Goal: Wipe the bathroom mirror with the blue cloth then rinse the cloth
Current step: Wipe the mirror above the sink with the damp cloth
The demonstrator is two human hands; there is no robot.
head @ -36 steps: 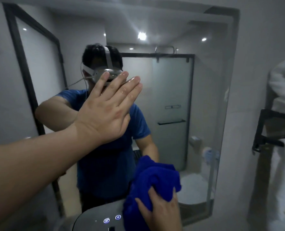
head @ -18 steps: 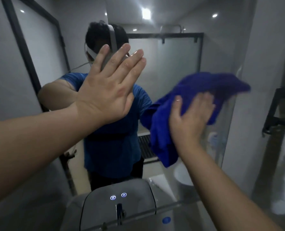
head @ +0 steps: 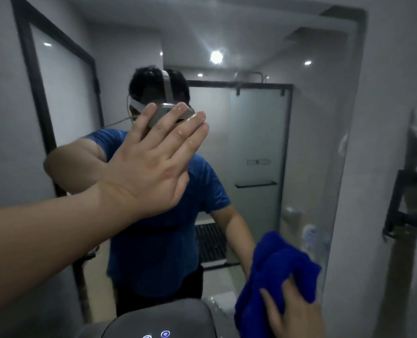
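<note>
The large wall-mounted bathroom mirror is being wiped at its lower right corner, where the bunched deep-blue fluffy cloth is pressed to the glass by the right hand. The fingers are laid up over the cloth and seem fairly straight rather than curled round it, though blur and the folds leave this uncertain. Half a second ago the cloth was spread high on the right side of the glass, level with the reflected shoulder. It has since been drawn down and gathered into a lump. The left hand is kept flat against the mirror left of centre, much as before, with its fingers straight and close together and wet drops on them. The two hands are well apart. A grey rounded appliance with two lit buttons is seen at the near bottom edge. A black towel rack is seen on the right wall.
</note>
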